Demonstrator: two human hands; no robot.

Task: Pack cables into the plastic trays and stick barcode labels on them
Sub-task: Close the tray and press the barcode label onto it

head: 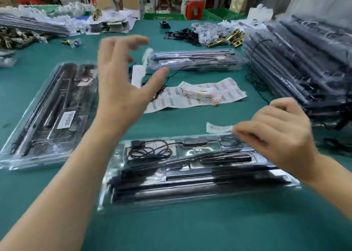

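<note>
Green felt table [190, 231]; right hand [274, 134] pinches paper barcode label [219, 127].

The long clear plastic tray [105, 193] nearest holds a coiled black cable [150, 151]. A second clear plastic tray [13, 155] lies left; white paper label sheets [192, 96] lie behind.

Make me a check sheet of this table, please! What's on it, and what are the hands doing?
Surface: green table mat, crowded.
Job's things: nearest clear plastic tray packed, no label seen; left clear tray bears a white sticker; white barcode label sheets mid-table.
Clutter: brass metal fittings; tall stack of packed trays at right.
Grippers: left hand raised, fingers spread, empty; right hand pinches a single white barcode label.
Cables: coiled black cable inside nearest tray; thin black wire loose on mat.
Surroundings: green plastic crates, red stool behind.
</note>
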